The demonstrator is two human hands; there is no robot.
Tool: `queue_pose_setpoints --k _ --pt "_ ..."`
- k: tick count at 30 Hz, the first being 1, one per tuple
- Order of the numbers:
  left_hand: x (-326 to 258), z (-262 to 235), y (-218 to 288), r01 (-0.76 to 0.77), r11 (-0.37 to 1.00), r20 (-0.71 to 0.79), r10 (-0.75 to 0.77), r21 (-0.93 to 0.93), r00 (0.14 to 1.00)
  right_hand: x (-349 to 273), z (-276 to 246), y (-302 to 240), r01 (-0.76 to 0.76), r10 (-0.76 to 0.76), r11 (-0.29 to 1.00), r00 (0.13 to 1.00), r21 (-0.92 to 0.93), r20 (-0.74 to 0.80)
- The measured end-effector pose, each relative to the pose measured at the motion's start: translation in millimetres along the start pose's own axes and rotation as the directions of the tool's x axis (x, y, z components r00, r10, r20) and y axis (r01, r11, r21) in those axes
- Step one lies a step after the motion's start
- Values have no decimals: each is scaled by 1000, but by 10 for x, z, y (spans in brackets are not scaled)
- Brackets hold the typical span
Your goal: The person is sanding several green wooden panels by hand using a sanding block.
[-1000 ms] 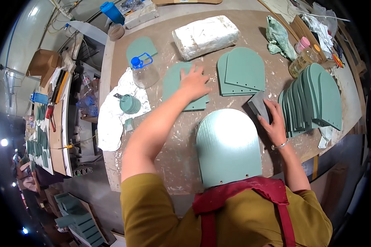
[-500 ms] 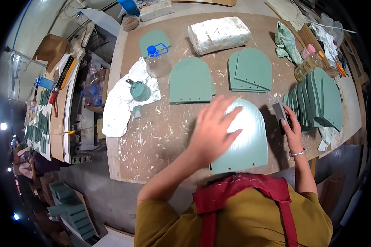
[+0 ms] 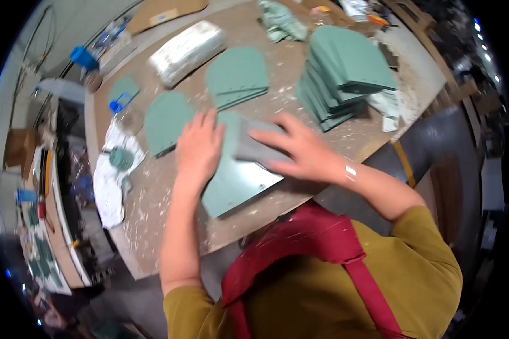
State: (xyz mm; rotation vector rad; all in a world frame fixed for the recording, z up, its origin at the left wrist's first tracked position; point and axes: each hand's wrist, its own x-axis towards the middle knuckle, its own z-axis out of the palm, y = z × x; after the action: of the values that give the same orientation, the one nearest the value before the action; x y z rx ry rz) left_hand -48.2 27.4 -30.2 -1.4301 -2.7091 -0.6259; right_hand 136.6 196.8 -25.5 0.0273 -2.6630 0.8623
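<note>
A green round-topped panel point(image 3: 232, 189) lies near the table's front edge, with small holes along its straight side. My left hand point(image 3: 199, 148) rests on the panel's left edge, fingers stretched out and holding nothing. In my right hand point(image 3: 302, 148) is a grey sanding block point(image 3: 260, 141), laid on the panel's upper right part, which it partly covers. The hand is somewhat blurred. Just beyond my left hand lies another green panel point(image 3: 167, 121). Farther back, two overlapping green panels point(image 3: 237, 68) lie flat.
A tall stack of green panels point(image 3: 350, 59) stands at the right. Toward the back lie a white wrapped block point(image 3: 188, 52) and a green-stained cloth point(image 3: 281, 21). On the left are a clear blue-capped bottle point(image 3: 130, 120) and a small green container point(image 3: 120, 159) on a white cloth point(image 3: 106, 189).
My right hand has brought the sanding block left onto the panel. The left hand has shifted to the panel's left edge. The whole view has turned and moved right.
</note>
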Motion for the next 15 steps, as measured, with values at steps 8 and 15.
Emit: queue_pose_setpoints --k 8,15 --pt "-104 -3 -136 144 980 -48 -152 -134 987 72 -84 -189 -71 71 997 997 -24 38" --pt "-245 -141 148 5 998 -179 -17 -63 984 859 -128 395 -262 263 960 965 -96 3"
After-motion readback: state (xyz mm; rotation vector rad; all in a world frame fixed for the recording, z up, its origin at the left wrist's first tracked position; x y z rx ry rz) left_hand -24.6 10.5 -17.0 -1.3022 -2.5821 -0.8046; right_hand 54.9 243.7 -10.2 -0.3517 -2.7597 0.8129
